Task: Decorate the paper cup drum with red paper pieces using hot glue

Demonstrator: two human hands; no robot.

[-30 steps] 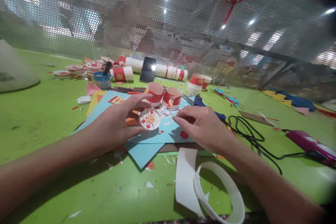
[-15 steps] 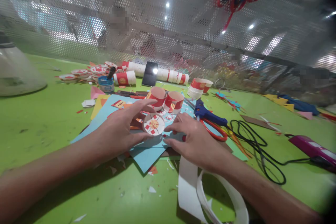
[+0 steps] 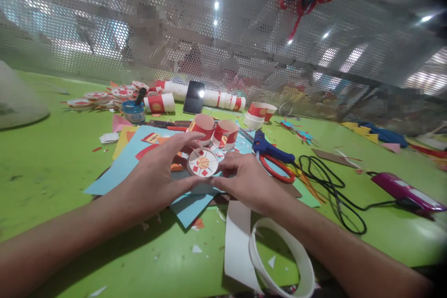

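Between my hands is a small round paper cup base [image 3: 203, 163], its white face marked with red diamonds, thin dark lines and a gold character. My left hand [image 3: 157, 172] curves around its left side, thumb at the lower edge and fingers behind. At its right edge, my right hand [image 3: 247, 177] has thumb and curled forefinger closed against the rim; the fingertips are partly hidden. Sheets of light blue paper [image 3: 115, 172] lie beneath. Just beyond stand two short red-and-white cup pieces [image 3: 202, 128], one bearing a small gold patch.
Right of my right hand lie red-handled scissors [image 3: 279, 172] and a blue glue gun [image 3: 272, 149] near a coiled black cord [image 3: 328, 191] and a magenta device [image 3: 407, 191]. A white paper ring [image 3: 307, 265] sits in front. Behind are a phone [image 3: 193, 98] and blue jar [image 3: 133, 111].
My right hand has moved left to the cup base, and its thumb and forefinger have closed at the rim. My left hand keeps its hold. The view has shifted slightly right.
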